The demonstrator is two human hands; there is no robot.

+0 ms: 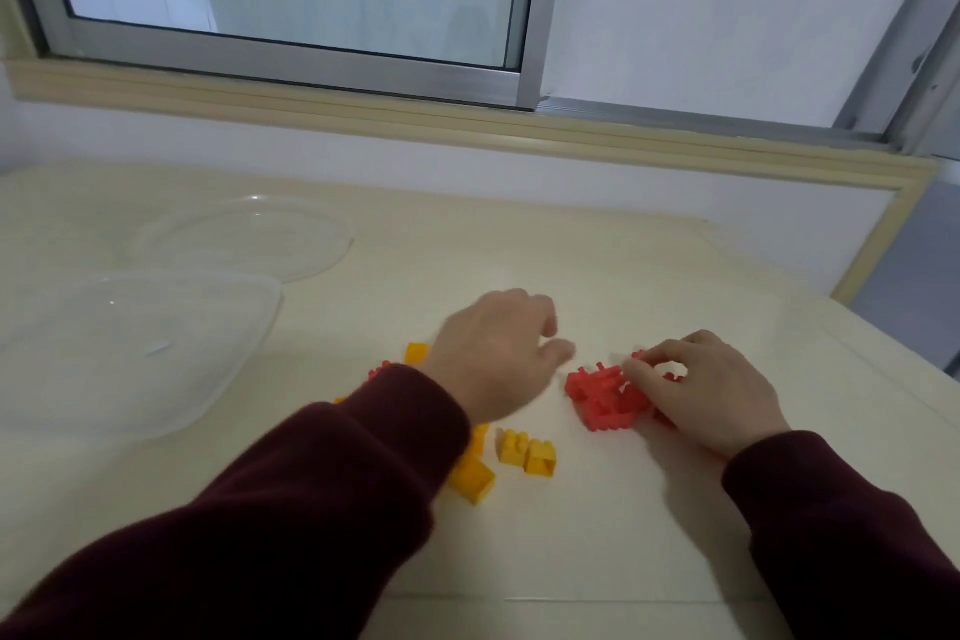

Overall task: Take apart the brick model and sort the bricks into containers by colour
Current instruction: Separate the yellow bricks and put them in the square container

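Note:
A heap of red bricks lies on the cream table, right of centre. My right hand rests on its right side, fingers pinching a red brick at the top of the heap. My left hand hovers just left of the heap, fingers loosely curled and blurred, with nothing visible in it. Loose yellow bricks lie below that hand, one yellow brick sits behind the wrist, and another red brick peeks out beside my dark red sleeve.
Two clear plastic containers stand at the left: a rounded-square one nearer me and a round one behind it. A window sill and wall close the far side. The table's right edge runs diagonally.

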